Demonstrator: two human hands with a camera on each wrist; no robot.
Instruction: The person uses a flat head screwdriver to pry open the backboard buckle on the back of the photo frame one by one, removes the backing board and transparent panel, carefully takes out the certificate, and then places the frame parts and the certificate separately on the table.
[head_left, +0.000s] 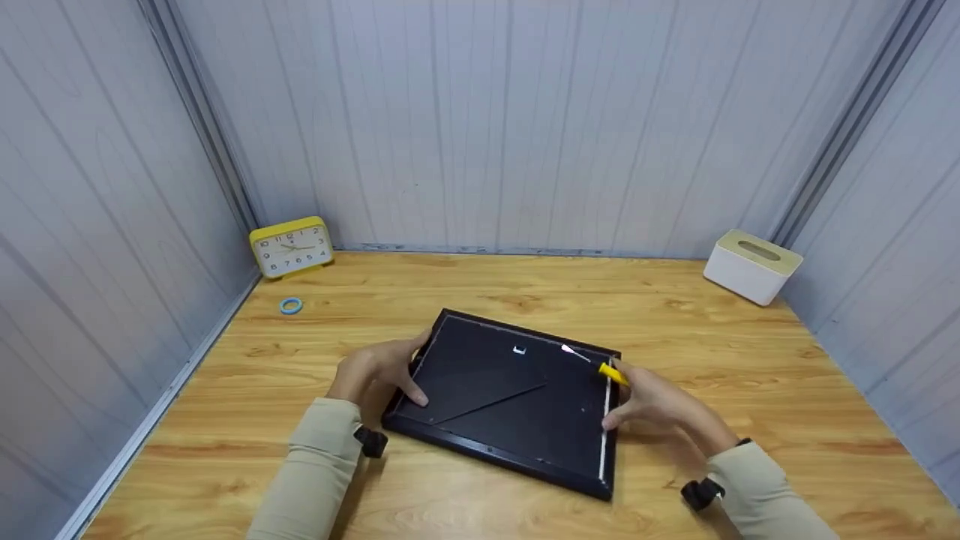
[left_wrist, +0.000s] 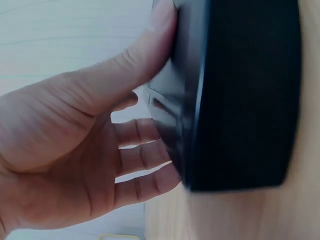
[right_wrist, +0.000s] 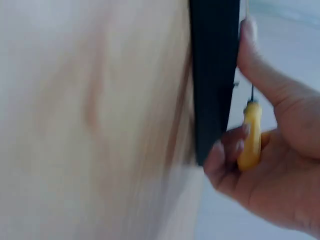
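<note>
A black picture frame [head_left: 495, 397] lies back side up over the wooden table, turned at an angle, with a thin stand leg [head_left: 487, 403] slanting across its backing and a small metal hanger [head_left: 519, 349] near the far edge. My left hand [head_left: 390, 369] grips its left side, thumb on top and fingers around the outer edge. At the opposite side, my right hand [head_left: 651, 397] holds the frame's edge with the thumb over it. Its curled fingers also hold a screwdriver by the yellow handle [right_wrist: 251, 136], whose shaft points over the backing. The frame's front is hidden.
A yellow alarm clock [head_left: 292, 247] stands at the back left, with a small blue ring [head_left: 291, 305] in front of it. At the back right is a white tissue box [head_left: 752, 268] with a wooden lid. Panel walls [head_left: 480, 127] enclose the table's back and sides.
</note>
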